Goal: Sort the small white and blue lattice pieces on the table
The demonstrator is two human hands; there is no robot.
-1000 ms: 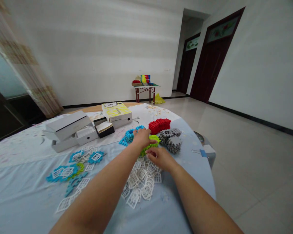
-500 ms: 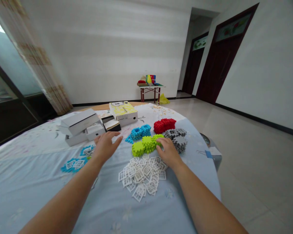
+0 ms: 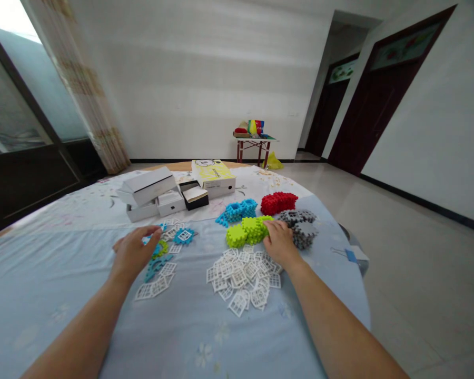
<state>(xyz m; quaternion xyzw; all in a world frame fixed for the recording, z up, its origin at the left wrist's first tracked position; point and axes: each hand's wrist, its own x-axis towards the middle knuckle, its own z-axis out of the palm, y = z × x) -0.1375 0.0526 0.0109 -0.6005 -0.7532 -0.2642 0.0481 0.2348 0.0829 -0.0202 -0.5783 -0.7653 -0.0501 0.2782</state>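
Observation:
My left hand (image 3: 136, 250) hovers over the left group of parts, thumb and forefinger tips brought close together beside a blue gear-edged plate; whatever lies between them is hidden. Around it lie a blue gear-edged plate with a white window insert (image 3: 184, 236), a lime gear piece (image 3: 160, 248), a blue bracket-like piece (image 3: 157, 267) and white window pieces (image 3: 153, 289). My right hand (image 3: 281, 243) has its fingers curled over the right end of a row of lime-green gear-edged plates (image 3: 245, 231). A heap of white window pieces (image 3: 243, 276) spreads below that row.
Blue (image 3: 239, 209), red (image 3: 279, 202) and grey gear-edged stacks (image 3: 303, 231) stand around the lime row. White boxes (image 3: 148, 189), a black box (image 3: 194, 196) and a yellow-and-white box (image 3: 213, 176) sit farther back. A blue clip (image 3: 351, 255) grips the cloth at the right edge.
My left hand has moved left and toward me, and its spread fingers have drawn together. My right hand stays at the lime row, fingers more curled. The view has turned left.

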